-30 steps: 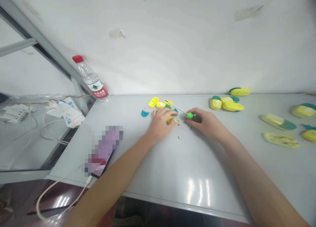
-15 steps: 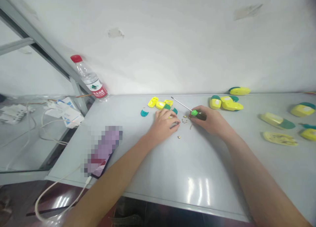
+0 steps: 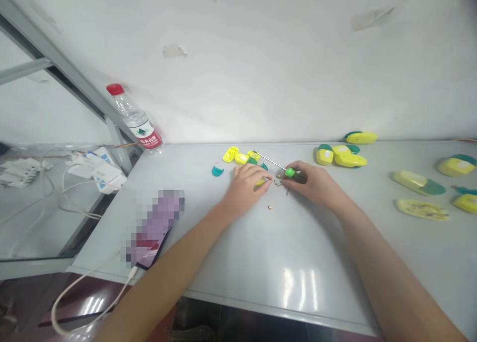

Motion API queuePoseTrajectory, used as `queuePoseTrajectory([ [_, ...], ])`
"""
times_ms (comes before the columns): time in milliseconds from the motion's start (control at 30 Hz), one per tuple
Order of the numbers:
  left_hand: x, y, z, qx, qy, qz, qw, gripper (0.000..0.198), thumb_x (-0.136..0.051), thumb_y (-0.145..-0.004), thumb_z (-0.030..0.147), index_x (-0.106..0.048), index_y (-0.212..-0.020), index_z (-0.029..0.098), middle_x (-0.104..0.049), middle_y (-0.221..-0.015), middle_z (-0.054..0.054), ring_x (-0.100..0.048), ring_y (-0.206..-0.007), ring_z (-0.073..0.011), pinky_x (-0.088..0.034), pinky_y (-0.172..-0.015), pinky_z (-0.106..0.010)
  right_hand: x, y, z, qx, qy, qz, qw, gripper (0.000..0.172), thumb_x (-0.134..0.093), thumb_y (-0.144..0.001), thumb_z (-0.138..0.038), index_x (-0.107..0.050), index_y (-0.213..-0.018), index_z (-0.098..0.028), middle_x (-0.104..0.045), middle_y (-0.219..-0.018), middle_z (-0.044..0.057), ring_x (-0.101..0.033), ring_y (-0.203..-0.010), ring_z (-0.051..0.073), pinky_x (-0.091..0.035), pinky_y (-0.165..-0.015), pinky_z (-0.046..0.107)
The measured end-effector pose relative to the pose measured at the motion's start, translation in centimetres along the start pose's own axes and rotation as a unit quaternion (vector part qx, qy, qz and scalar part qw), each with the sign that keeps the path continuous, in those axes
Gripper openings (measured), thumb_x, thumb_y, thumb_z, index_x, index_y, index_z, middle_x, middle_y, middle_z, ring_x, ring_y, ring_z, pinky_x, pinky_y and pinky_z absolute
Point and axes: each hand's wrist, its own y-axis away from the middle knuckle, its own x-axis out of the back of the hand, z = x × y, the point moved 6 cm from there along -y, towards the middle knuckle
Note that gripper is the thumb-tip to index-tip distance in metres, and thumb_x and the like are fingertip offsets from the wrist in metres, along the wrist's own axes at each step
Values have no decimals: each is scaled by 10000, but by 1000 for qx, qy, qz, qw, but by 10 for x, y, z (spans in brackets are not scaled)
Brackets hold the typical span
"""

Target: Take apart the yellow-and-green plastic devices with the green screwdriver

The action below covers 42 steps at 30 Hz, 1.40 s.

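Observation:
My right hand [image 3: 311,180] is closed round the green and black handle of a screwdriver [image 3: 271,161], whose shaft points up and to the left. Its fingertips are low over several tiny brass-coloured parts [image 3: 278,183] on the table. My left hand [image 3: 246,187] is curled with thumb and fingers together on a small yellow plastic piece [image 3: 261,181], mostly hidden by the fingers. Just behind that hand lie a yellow shell half [image 3: 231,154], a yellow and green casing [image 3: 242,159] and a teal cap [image 3: 217,171]. One more tiny part [image 3: 270,207] lies nearer to me.
Several yellow and green casings [image 3: 350,160] lie along the right side, with an opened yellow shell [image 3: 423,209] among them. A phone [image 3: 156,228] on a white cable is at the left. A water bottle [image 3: 143,126] leans at the back wall [image 3: 261,74].
My right hand and the screwdriver have shifted slightly left, towards my left hand. More of the yellow piece now shows between my left thumb and fingers.

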Motion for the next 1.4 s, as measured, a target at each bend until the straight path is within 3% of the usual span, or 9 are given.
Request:
queuePoseTrajectory([
  [333, 4, 0, 0, 8, 68, 5, 998, 148, -581, -1024, 319, -712, -1039, 252, -788, -1119, -8, -650, -1169, -188, -371, -1088, -371, 2, 1, -2, -5, -22, 6, 1000, 236, -679, -845, -473, -676, -925, -251, -724, -763, 20, -644, -667, 217, -479, -641, 346],
  [533, 2, 0, 0, -13, 85, 0, 996, 151, -588, -1021, 328, -719, -1038, 255, -786, -1094, -6, -659, -1103, -182, -399, -1051, -364, -5, 7, -23, -5, -163, -35, 986, 434, -710, -856, -628, -683, -1029, -230, -764, -956, 77, -652, -742, 214, -522, -662, 356],
  [700, 0, -1, 0, -15, 103, -11, 994, 174, -574, -1024, 336, -724, -1010, 248, -777, -1020, -15, -648, -999, -184, -442, -1000, -354, -9, 9, -30, -21, -201, -58, 978, 497, -755, -803, -684, -678, -974, -223, -678, -797, 20, -584, -632, 168, -466, -574, 318],
  [833, 2, -1, -3, 10, 157, -7, 988, 206, -561, -1024, 364, -730, -1024, 247, -766, -1020, -32, -654, -990, -188, -474, -997, -353, -8, 9, -29, -50, -247, -69, 965, 514, -821, -744, -666, -668, -946, -218, -651, -795, 2, -552, -598, 139, -424, -537, 297],
  [1100, -7, 0, -14, 100, 321, -21, 941, 280, -608, -980, 438, -742, -1101, 225, -780, -1011, -49, -713, -956, -174, -555, -884, -323, -9, 9, -28, -77, -287, -58, 953, 556, -866, -686, -650, -652, -969, -222, -629, -780, -9, -518, -579, 123, -388, -496, 279],
  [1267, -7, -2, -21, 147, 367, 18, 918, 278, -780, -844, 370, -773, -1063, 199, -791, -1050, -75, -726, -980, -189, -561, -885, -327, -9, 10, -32, -64, -287, -33, 955, 571, -880, -659, -653, -651, -958, -223, -655, -845, 8, -521, -595, 122, -390, -496, 278],
  [1400, -5, -3, -27, 173, 427, 38, 887, 341, -811, -811, 429, -792, -1054, 192, -800, -1035, -85, -733, -935, -193, -571, -857, -339, -14, 10, -35, -57, -279, -51, 957, 535, -841, -726, -642, -663, -1002, -220, -648, -842, 0, -499, -581, 108, -382, -509, 277],
])
